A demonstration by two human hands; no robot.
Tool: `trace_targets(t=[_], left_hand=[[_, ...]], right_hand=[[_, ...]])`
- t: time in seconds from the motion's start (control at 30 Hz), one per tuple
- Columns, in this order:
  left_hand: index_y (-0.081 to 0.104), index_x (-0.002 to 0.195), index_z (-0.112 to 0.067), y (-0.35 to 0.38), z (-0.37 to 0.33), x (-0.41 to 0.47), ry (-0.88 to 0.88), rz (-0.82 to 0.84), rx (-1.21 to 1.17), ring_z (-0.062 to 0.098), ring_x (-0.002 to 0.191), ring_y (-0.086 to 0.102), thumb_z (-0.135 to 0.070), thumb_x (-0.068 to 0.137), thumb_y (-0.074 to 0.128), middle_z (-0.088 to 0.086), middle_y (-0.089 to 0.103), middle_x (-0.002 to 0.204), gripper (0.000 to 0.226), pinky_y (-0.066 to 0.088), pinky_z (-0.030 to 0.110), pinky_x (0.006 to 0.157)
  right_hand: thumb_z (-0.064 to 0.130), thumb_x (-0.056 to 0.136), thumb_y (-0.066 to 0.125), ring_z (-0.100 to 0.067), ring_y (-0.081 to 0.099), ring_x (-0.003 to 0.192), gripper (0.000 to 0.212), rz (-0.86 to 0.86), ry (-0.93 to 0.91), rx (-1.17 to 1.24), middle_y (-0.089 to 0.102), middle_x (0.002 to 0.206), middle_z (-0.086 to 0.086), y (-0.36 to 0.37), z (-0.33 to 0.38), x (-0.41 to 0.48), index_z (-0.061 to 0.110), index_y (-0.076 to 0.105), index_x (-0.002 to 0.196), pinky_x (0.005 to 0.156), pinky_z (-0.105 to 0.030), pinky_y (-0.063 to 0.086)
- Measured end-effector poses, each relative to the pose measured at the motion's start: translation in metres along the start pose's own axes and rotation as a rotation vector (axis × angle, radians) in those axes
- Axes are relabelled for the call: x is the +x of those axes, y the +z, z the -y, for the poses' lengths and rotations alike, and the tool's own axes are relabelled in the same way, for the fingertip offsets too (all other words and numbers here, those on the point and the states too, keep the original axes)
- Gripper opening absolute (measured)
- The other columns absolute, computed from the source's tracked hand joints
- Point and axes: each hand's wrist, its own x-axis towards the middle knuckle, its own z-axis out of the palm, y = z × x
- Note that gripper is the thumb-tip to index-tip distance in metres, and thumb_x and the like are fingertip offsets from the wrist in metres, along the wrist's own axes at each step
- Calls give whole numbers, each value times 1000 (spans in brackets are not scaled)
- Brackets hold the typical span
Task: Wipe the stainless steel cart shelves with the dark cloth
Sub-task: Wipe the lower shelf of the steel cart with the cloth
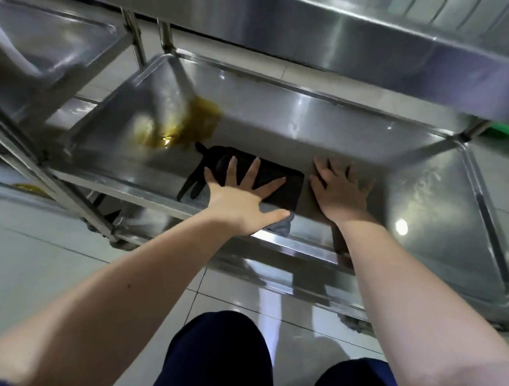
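- The left hand (238,201) is pressed flat, fingers spread wide, on the dark cloth (290,180) lying on the lower shelf (424,201).
- The right hand (340,191) is laid flat, fingers straight, on the shelf beside the cloth.
- A yellow-brown spill (192,121) is seen just beyond the cloth.

The bare left forearm (142,275) and right forearm (390,273) reached forward and down. The left hand (241,199) lay palm-down, fingers and thumb splayed wide and straight; the right hand (340,191) was flat just beside it, fingers spread, not touching it
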Motion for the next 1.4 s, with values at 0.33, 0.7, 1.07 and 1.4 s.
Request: trace_targets(t=[0.33, 0.7, 1.07, 1.4], left_hand=[[-1, 142, -68, 0, 24, -4, -66, -87, -34, 36, 148, -20, -94, 73, 17, -11, -15, 164, 76, -15, 76, 103], [1, 143, -68, -1, 64, 0, -82, -83, -41, 32, 149, -21, -91, 76, 21, -15, -15, 163, 74, -16, 76, 103], [-4, 141, -70, -23, 172, -3, -204, -56, 11, 28, 150, -16, -91, 76, 21, -18, -14, 162, 73, -6, 73, 110], [-4, 142, -68, -24, 200, -5, -237, -85, 23, 31, 150, -16, -91, 76, 18, -17, -14, 163, 73, -4, 75, 108]], right_hand=[[51, 104, 17, -36, 0, 151, 51, -19, 3, 13, -3, 166, 10, -1, 48, 15, 44, 8, 154, 114, -68, 1], [58, 101, 13, -24, -4, 152, 51, 11, -63, 138, 7, 165, 15, 14, 84, 22, 51, 20, 151, 112, -67, -13], [81, 87, 17, -31, -9, 151, 68, 46, -101, -63, -5, 165, 14, 17, 85, 21, 57, 0, 149, 110, -72, -9], [78, 90, 15, -42, -6, 149, 69, 45, -107, -31, -5, 166, 5, 14, 134, 15, 51, 1, 152, 110, -74, -2]])
